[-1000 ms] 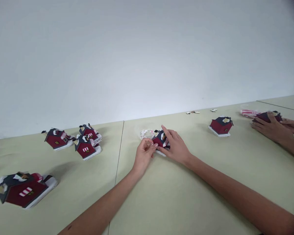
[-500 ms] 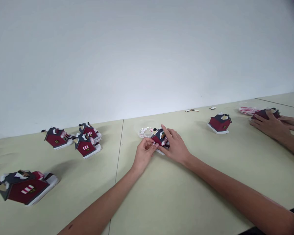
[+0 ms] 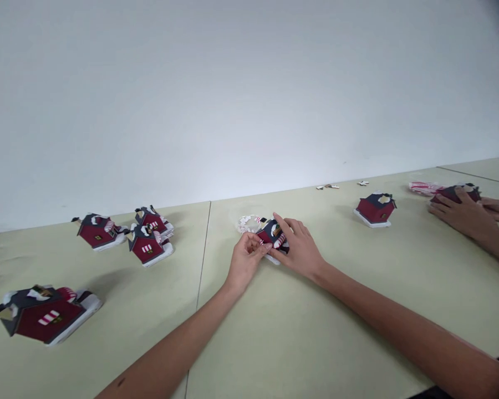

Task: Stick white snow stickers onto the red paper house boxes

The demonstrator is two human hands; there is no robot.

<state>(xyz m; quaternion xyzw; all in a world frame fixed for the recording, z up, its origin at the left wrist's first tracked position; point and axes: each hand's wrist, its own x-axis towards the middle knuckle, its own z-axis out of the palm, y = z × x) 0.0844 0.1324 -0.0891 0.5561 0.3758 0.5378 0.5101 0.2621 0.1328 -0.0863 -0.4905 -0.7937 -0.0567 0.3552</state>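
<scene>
Model house [image 3: 273, 239] first, red walls, dark roof, white base, held between our two hands on the pale green tabletop [image 3: 299, 338]. Our left hand [image 3: 246, 260] is clamped on its near corner, fingertips pinching the red wall, while our right hand [image 3: 298, 249] presses against the other side, fingers spread up toward the roof. Touching the house on its far side lies a white ring of cut-out pieces [image 3: 247, 224]. Left of the house and nearest us sits a second house [image 3: 45, 316], tilted in the view; farther left stand three more houses [image 3: 147, 248] in a tight group. Right of the house, one stands alone [image 3: 375, 210] — and beyond it a co-worker's hands [image 3: 461, 215] rest on another house [image 3: 455, 194], beside a red-and-white strip [image 3: 422, 188]. Farthest off, behind the house, small pale pieces [image 3: 327, 187] lie near the tabletop's back edge.
</scene>
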